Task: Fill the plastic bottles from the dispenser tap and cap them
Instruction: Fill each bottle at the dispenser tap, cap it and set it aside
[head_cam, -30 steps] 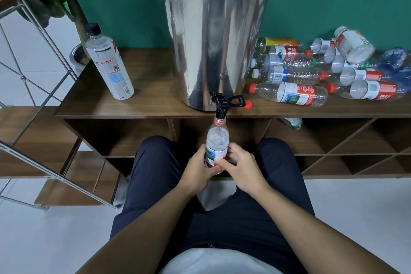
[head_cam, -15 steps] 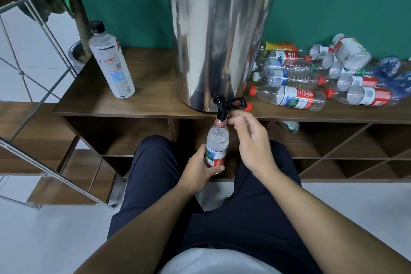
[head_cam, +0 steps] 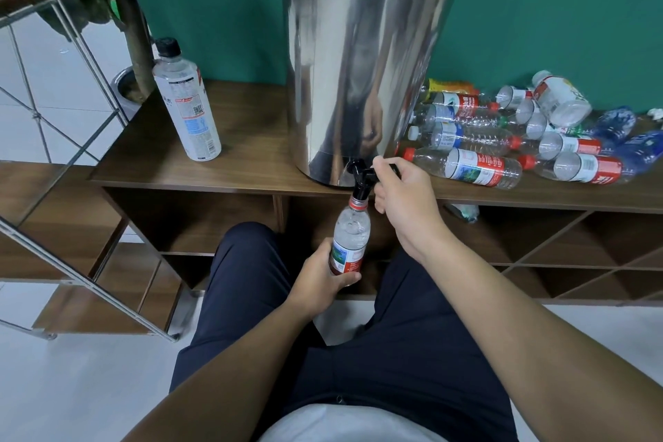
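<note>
black tap (head_cam: 360, 179) lever under right hand (head_cam: 405, 197), left hand (head_cam: 317, 280) gripping bottle (head_cam: 349, 240).

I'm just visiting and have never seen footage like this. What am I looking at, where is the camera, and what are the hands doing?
There is no robot here. A person wears a camera on the head, so you look down over their arms and lap. In front is a wooden shelf with a big steel dispenser on it. The left hand holds a small bottle upright, its mouth right under the black tap. The right hand grips the tap's handle. Water already shows inside the bottle. Left of the dispenser stands a tall capped bottle. To the right lies a heap of empty bottles on their sides.
</note>
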Demonstrator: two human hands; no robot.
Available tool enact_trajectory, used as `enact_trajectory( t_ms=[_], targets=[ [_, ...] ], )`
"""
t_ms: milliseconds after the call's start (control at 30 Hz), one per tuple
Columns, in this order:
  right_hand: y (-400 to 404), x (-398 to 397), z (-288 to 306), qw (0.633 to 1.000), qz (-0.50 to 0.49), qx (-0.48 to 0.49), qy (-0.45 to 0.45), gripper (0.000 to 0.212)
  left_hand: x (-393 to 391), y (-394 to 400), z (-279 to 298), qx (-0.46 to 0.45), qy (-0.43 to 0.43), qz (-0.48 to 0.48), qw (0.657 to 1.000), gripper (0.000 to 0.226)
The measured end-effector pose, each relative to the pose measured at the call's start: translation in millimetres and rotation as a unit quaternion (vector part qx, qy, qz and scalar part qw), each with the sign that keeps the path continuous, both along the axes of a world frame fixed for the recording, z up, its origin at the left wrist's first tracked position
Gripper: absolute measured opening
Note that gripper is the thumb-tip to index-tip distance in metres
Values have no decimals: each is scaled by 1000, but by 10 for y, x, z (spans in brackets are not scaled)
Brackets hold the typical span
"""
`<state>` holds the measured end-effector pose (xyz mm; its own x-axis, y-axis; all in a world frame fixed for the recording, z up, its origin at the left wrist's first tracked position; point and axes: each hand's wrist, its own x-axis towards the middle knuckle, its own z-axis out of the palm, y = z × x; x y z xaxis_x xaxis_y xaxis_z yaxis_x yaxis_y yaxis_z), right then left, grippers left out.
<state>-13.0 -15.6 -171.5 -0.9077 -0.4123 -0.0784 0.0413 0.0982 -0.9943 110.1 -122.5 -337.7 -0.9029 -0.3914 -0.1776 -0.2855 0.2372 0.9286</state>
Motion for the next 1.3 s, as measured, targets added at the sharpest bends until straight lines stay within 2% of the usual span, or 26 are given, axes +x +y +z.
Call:
enact_trajectory(
  t_ms=[333,633,733,800,900,967,1000,1200,1300],
  targets=[
    [4,-88,93,998,63,2,-27,20,-8,-3,-20,4,5,-1,1000,62],
    [3,-41,67,999,35,13,13,17,-1,-12,-30,7,15,-1,1000,64],
    [-1,-75,49,996,22,52,75,19,-7,-18,-42,11,19,-2,1000,65],
    [-5,-78,96,980,8,106,167,19,-6,-21,-39,13,19,-2,1000,64],
    [-23,-6,231,916,15,207,344,18,-4,-26,-50,14,21,1,1000,63],
    [-57,46,292,886,38,232,400,19,-1,-26,-51,15,21,2,1000,64],
    [-65,54,310,883,46,232,405,19,-2,-26,-54,15,22,2,1000,64],
    [167,72,235,937,60,127,320,24,-9,-36,-77,11,22,0,1000,63],
    [298,-79,19,940,11,136,311,26,-9,-43,-87,9,14,0,1000,61]
  ],
)
